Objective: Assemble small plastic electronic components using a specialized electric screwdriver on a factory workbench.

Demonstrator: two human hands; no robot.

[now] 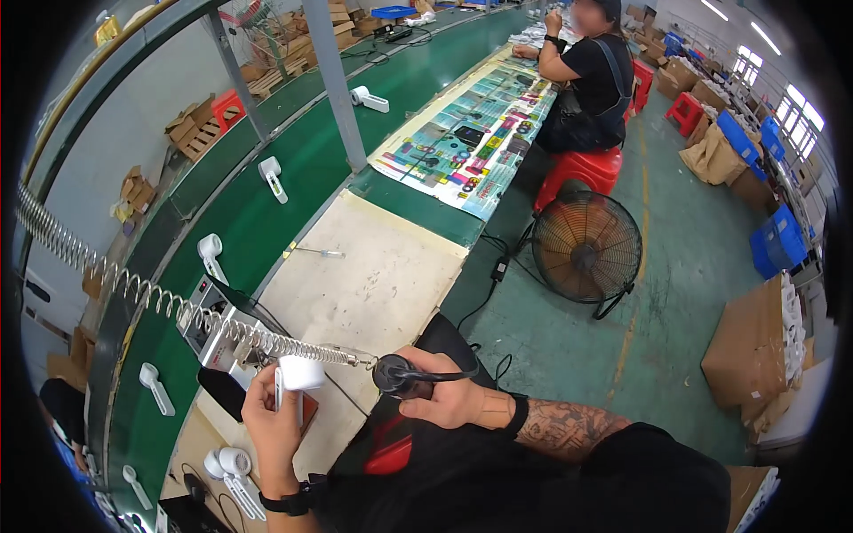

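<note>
My left hand (270,426) grips a white handheld device with a round head (303,373), held upright over the near edge of the bench. My right hand (455,391) is wrapped round a black electric screwdriver (391,377), seen mostly from its top end; its tip is hidden. A metal coil spring (240,332) runs from the upper left to the screwdriver's top. A black cord bends over my right fingers. The two hands are apart, the screwdriver right of the device. More white devices (235,462) lie beside my left wrist.
A pale work board (364,258) carries a thin screwdriver (322,253). Left of it, a green conveyor (240,226) holds several white devices. A small metal machine (222,342) stands behind my left hand. A floor fan (583,258), a seated person (593,89) and cartons (746,342) are to the right.
</note>
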